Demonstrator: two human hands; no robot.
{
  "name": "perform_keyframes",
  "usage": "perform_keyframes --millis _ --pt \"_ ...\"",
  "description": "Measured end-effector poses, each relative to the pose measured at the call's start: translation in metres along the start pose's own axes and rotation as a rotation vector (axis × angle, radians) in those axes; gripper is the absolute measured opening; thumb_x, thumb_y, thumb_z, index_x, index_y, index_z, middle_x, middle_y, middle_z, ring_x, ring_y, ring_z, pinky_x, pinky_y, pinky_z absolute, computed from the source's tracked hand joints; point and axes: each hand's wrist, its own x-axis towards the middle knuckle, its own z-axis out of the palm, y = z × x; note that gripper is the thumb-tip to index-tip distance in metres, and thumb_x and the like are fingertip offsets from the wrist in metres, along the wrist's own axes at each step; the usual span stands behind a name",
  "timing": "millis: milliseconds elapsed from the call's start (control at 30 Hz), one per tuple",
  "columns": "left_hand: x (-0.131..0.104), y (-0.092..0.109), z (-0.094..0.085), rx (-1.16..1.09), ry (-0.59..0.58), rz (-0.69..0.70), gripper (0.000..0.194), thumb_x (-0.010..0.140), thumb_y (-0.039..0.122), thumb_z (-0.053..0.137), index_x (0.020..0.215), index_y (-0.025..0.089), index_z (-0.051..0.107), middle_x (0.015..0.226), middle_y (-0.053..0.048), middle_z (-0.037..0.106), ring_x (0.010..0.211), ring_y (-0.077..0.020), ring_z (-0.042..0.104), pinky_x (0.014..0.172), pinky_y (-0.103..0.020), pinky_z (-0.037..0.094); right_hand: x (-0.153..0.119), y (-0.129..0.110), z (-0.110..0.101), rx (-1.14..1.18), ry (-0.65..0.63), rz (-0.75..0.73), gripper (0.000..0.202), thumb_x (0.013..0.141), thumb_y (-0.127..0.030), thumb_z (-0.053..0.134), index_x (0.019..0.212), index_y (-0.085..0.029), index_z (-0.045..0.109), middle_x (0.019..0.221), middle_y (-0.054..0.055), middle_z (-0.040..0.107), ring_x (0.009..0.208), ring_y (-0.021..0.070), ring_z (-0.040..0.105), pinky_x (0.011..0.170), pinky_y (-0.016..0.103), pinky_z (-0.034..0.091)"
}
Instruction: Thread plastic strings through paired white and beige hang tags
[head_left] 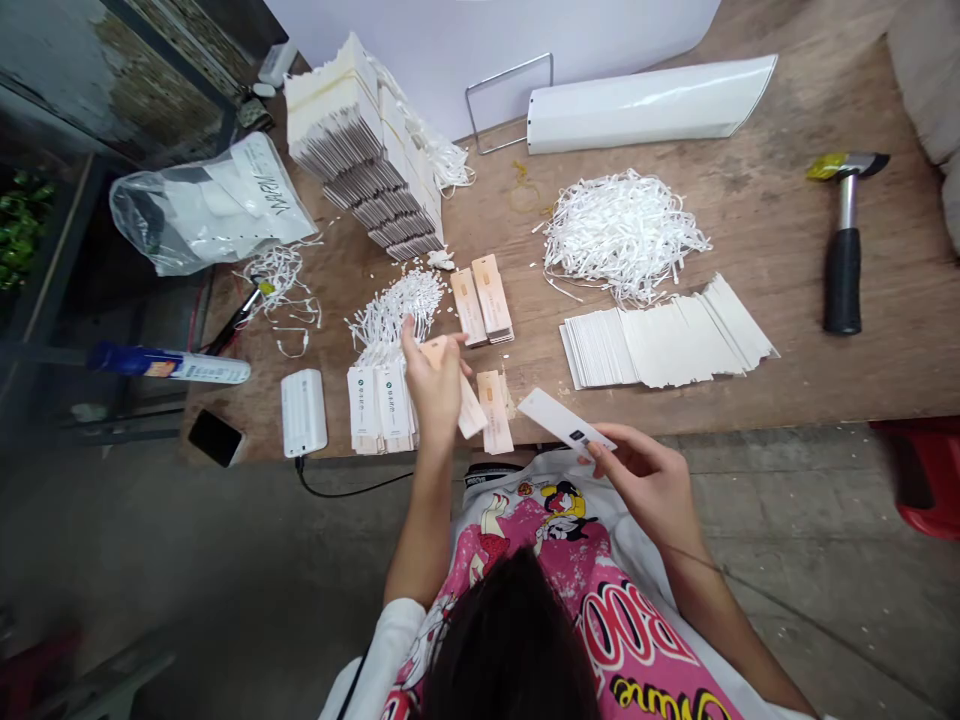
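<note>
My left hand (435, 395) is closed around a pale orange hang tag (470, 412), over the table's front edge. My right hand (649, 478) pinches a white hang tag (553, 416) by its near end, where a small dark print shows. A few orange tags (495, 410) lie between the two hands, and two small stacks of orange tags (480, 298) sit just beyond. Under and left of my left hand are white printed tags (381, 405) with white strings (401, 310) fanned out behind them.
Behind stand tall bundles of tags (360, 140). A heap of white strings (626, 235) and a row of blank-faced tags (667, 340) lie to the right, near a hammer (844, 260). At left are a power strip (304, 412), a phone (215, 438) and a plastic bag (210, 205).
</note>
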Motion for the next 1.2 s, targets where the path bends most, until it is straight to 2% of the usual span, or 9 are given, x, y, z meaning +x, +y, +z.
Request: perform_keyframes --millis 100,200,367,533,600,733,900,1067,1200 --pt "-0.040 -0.008 0.019 -0.232 -0.079 -0.101 0.044 0.092 0.027 0.055 0.133 0.021 0.039 0.095 -0.006 0.071 0.059 -0.0110 0.061 0.058 -0.022 0.049 0.002 -0.008 0.017 -0.138 0.234 -0.354 0.020 0.082 -0.010 0.066 0.095 -0.023 0.072 0.086 0.004 0.070 0.075 0.0169 0.066 0.066 0.029 0.055" --pt "-0.067 -0.005 0.027 -0.516 -0.151 -0.287 0.032 0.094 0.027 0.050 0.125 0.023 0.043 0.109 -0.009 0.070 0.082 -0.0173 0.069 0.072 -0.029 0.055 0.004 -0.007 0.032 -0.331 0.264 -0.640 0.038 0.079 0.002 0.063 0.105 -0.025 0.070 0.095 0.007 0.068 0.087 0.0198 0.064 0.074 0.034 0.054" --pt "-0.072 0.006 0.012 -0.734 -0.106 -0.483 0.027 0.096 0.040 0.045 0.115 0.021 0.051 0.134 -0.013 0.059 0.101 -0.0258 0.069 0.091 -0.047 0.053 0.006 0.007 0.048 -0.543 0.045 -0.745 0.041 0.082 0.004 0.053 0.115 -0.019 0.065 0.108 0.014 0.065 0.099 0.0233 0.058 0.081 0.039 0.055" --pt "-0.067 -0.009 -0.003 -0.638 -0.176 -0.467 0.035 0.077 0.025 0.074 0.107 0.016 0.058 0.112 -0.014 0.071 0.103 -0.0258 0.069 0.101 -0.044 0.048 0.031 -0.010 0.033 -0.635 -0.425 -0.819 0.025 0.091 -0.015 0.054 0.113 -0.017 0.066 0.107 0.012 0.067 0.094 0.0220 0.062 0.077 0.037 0.054" --pt "-0.068 -0.016 -0.006 -0.629 -0.178 -0.482 0.034 0.074 0.028 0.076 0.101 0.015 0.060 0.107 -0.014 0.073 0.100 -0.0271 0.070 0.098 -0.046 0.050 0.060 -0.029 0.019 -0.690 -0.472 -0.794 0.022 0.094 -0.021 0.053 0.110 -0.019 0.068 0.094 0.008 0.070 0.087 0.0205 0.062 0.075 0.036 0.052" --pt "-0.073 -0.022 -0.014 -0.614 -0.171 -0.558 0.038 0.071 0.031 0.079 0.100 0.014 0.061 0.103 -0.014 0.073 0.097 -0.0278 0.071 0.091 -0.044 0.055 0.154 -0.058 0.002 -0.956 -0.109 -0.791 0.020 0.092 -0.021 0.053 0.092 -0.020 0.073 0.084 0.009 0.068 0.083 0.0247 0.059 0.071 0.039 0.048" --pt "-0.078 -0.020 -0.025 -0.570 -0.163 -0.628 0.053 0.069 0.032 0.080 0.112 0.015 0.055 0.080 -0.006 0.073 0.077 -0.0211 0.073 0.077 -0.034 0.059 0.254 -0.043 0.015 -1.127 -0.057 -0.752 0.013 0.075 -0.012 0.070 0.063 -0.016 0.066 0.080 0.011 0.065 0.086 0.0264 0.057 0.076 0.042 0.047" --pt "-0.079 -0.028 -0.037 -0.546 -0.068 -0.663 0.067 0.066 0.030 0.081 0.119 0.022 0.042 0.079 -0.001 0.071 0.064 -0.0198 0.072 0.064 -0.032 0.059 0.271 -0.033 0.019 -1.059 -0.014 -0.710 0.032 0.092 -0.024 0.049 0.072 -0.007 0.068 0.087 0.010 0.063 0.098 0.0228 0.058 0.090 0.040 0.043" --pt "-0.077 -0.028 -0.041 -0.498 -0.157 -0.671 0.068 0.074 0.032 0.075 0.126 0.025 0.031 0.081 -0.002 0.071 0.056 -0.0161 0.068 0.053 -0.025 0.054 0.248 -0.064 0.003 -0.854 0.178 -0.736 0.011 0.082 -0.024 0.069 0.087 -0.015 0.072 0.094 0.009 0.065 0.090 0.0225 0.061 0.082 0.040 0.050"
